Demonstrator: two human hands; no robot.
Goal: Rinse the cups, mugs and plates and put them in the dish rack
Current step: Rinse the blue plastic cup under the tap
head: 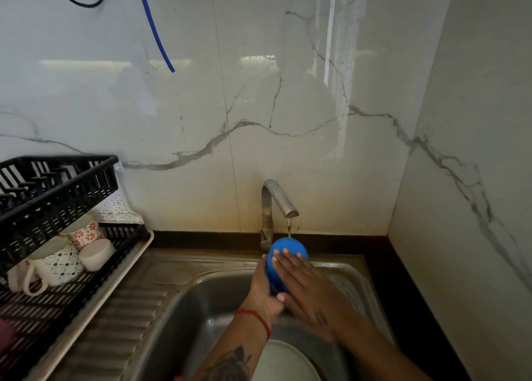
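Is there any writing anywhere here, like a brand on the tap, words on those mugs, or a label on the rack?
No readable text in this view.
Patterned mugs in the dish rack: only printed flower and diamond patterns, no words.
Tap: no brand mark shows.
Blue cup, gripped by the left hand with the right hand laid flat on it: plain, no print.
Forearm tattoos: pictures or blurred marks, no legible letters.

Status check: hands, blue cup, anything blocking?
Left hand grips blue cup under running tap. Right hand flat on cup, fingers straight. Plate waits in sink. Nothing blocking the dish rack.
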